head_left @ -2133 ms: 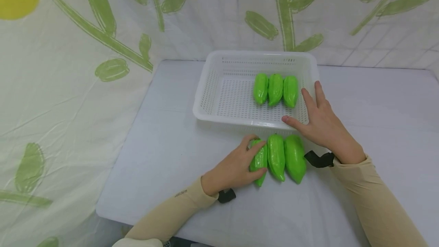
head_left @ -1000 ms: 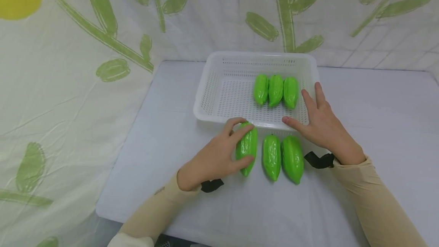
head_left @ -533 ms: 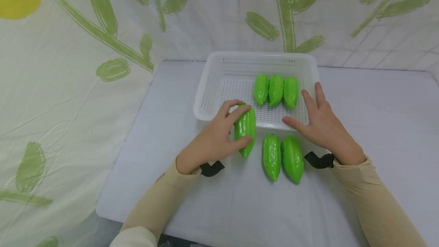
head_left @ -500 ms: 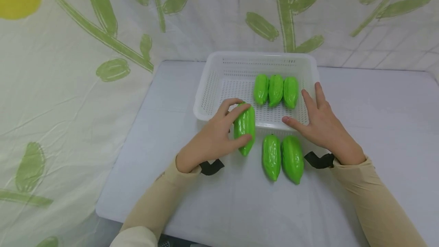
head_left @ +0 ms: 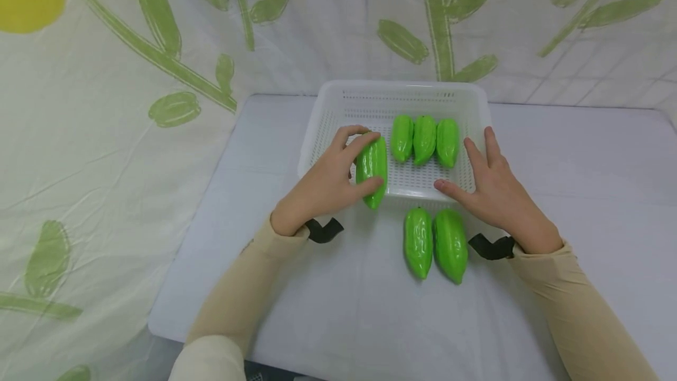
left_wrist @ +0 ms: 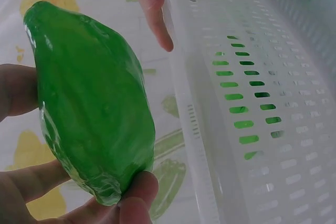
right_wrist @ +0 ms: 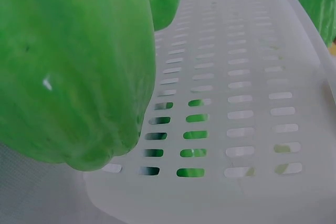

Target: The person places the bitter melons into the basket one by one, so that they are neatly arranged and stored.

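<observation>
The green toy gourd (head_left: 372, 170) I hold is lifted off the bench (head_left: 338, 310), hanging over the near rim of the white perforated basket (head_left: 317, 157), its tip still poking out past the rim toward 6 o'clock. My left hand (head_left: 328, 184) wraps it with fingers over the top and thumb underneath; the left wrist view shows the same gourd (left_wrist: 89, 103) pinched between thumb and fingers beside the basket wall (left_wrist: 252, 103). My right hand (head_left: 494, 193) lies flat and relaxed, thumb touching the basket's near rim at its 5 o'clock corner, gripping nothing.

As I judge it, the work is about half done: three gourds (head_left: 425, 139) already lie side by side in the basket toward 1 o'clock, this fourth one is nearly in but not set down, and two more gourds (head_left: 436, 244) wait together on the bench at 6 o'clock of the basket, just beside my right wrist.
</observation>
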`<state>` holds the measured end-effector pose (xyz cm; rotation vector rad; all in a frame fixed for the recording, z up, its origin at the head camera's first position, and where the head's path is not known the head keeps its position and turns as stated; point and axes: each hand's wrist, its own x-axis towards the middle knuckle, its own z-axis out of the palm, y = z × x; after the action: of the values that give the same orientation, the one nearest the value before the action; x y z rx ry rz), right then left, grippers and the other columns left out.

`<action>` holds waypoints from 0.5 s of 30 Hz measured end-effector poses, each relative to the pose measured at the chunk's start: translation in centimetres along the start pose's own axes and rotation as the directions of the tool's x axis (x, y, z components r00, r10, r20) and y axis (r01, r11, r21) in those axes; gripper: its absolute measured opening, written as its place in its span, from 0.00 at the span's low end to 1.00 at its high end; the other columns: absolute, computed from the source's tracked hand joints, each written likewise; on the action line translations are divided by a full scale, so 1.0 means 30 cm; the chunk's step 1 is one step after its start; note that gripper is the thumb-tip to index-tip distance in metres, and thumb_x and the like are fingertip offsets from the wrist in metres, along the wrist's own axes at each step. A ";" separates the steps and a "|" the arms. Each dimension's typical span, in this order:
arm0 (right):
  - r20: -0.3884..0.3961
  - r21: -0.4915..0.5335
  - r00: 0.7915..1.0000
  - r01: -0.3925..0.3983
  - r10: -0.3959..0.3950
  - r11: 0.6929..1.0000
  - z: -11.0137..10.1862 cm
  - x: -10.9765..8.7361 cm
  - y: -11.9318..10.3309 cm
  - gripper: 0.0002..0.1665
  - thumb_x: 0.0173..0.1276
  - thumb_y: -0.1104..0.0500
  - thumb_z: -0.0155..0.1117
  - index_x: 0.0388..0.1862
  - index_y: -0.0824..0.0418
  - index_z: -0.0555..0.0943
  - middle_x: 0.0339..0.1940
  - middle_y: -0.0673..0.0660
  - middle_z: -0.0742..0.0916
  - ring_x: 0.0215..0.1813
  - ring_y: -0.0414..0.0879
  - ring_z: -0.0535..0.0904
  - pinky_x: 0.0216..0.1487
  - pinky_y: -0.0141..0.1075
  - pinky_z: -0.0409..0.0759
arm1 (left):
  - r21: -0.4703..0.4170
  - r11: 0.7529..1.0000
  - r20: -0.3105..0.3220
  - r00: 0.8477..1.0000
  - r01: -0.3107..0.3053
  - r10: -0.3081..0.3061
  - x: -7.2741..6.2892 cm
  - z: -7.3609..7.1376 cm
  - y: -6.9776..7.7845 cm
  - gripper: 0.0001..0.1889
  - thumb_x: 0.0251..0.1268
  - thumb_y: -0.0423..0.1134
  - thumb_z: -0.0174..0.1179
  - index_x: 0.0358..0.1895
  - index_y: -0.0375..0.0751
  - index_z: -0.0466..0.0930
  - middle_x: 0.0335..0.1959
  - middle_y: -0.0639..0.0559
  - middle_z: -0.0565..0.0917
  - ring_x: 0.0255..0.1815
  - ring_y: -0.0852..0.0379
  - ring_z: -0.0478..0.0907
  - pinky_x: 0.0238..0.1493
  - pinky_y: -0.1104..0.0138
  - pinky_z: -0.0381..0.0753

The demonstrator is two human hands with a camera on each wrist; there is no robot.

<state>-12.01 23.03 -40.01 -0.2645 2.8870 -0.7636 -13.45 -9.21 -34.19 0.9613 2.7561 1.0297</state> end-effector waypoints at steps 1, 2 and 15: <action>-0.001 0.000 1.000 0.000 0.000 1.000 0.000 0.000 0.000 0.67 0.70 0.26 0.59 0.87 0.61 0.39 0.85 0.63 0.28 0.80 0.83 0.45 0.72 0.77 0.54 | -0.008 1.000 0.004 1.000 0.008 -0.008 0.008 -0.002 -0.005 0.36 0.71 0.47 0.65 0.78 0.43 0.64 0.76 0.45 0.60 0.43 0.50 0.78 0.45 0.64 0.80; -0.001 0.000 1.000 0.000 0.000 1.000 0.000 0.000 0.000 0.67 0.70 0.26 0.59 0.87 0.61 0.39 0.85 0.63 0.28 0.80 0.83 0.45 0.72 0.77 0.54 | -0.013 1.000 0.008 1.000 0.016 -0.016 0.015 -0.005 -0.009 0.36 0.70 0.47 0.65 0.78 0.43 0.65 0.76 0.45 0.60 0.42 0.49 0.78 0.44 0.64 0.80; -0.006 0.002 1.000 0.007 -0.007 1.000 -0.001 -0.001 -0.001 0.67 0.70 0.27 0.61 0.88 0.61 0.40 0.85 0.62 0.28 0.80 0.83 0.45 0.72 0.77 0.55 | -0.006 0.992 0.082 0.989 0.122 -0.121 0.148 -0.058 -0.097 0.37 0.71 0.50 0.65 0.79 0.44 0.63 0.77 0.40 0.60 0.52 0.51 0.76 0.54 0.60 0.80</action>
<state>-11.99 23.04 -39.96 -0.2720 2.8921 -0.7698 -19.03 -9.39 -33.86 0.8031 2.7010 0.9640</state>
